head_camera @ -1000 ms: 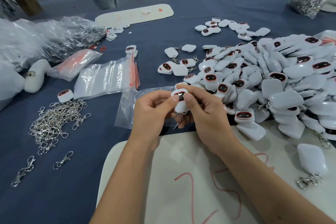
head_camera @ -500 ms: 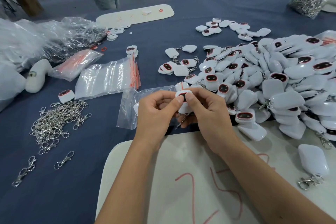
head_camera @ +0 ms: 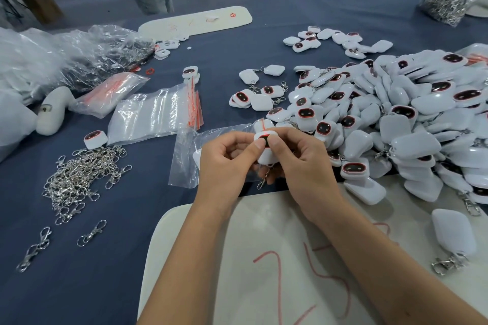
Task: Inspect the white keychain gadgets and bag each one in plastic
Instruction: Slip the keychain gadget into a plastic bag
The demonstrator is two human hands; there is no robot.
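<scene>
Above the white board (head_camera: 200, 258), both hands pinch one gadget (head_camera: 264, 152): left hand (head_camera: 225, 166) and right hand (head_camera: 303, 166) curl round it, thumbs on its face. Behind it lies a clear bag (head_camera: 186, 158); right, the gadget pile (head_camera: 396, 119); left, stacked bags (head_camera: 150, 113), loose clasps (head_camera: 76, 179).

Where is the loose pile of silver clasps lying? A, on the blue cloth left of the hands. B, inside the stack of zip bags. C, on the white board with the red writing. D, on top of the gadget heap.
A: the pile of silver clasps lies on the blue cloth, left of the left hand.
</scene>
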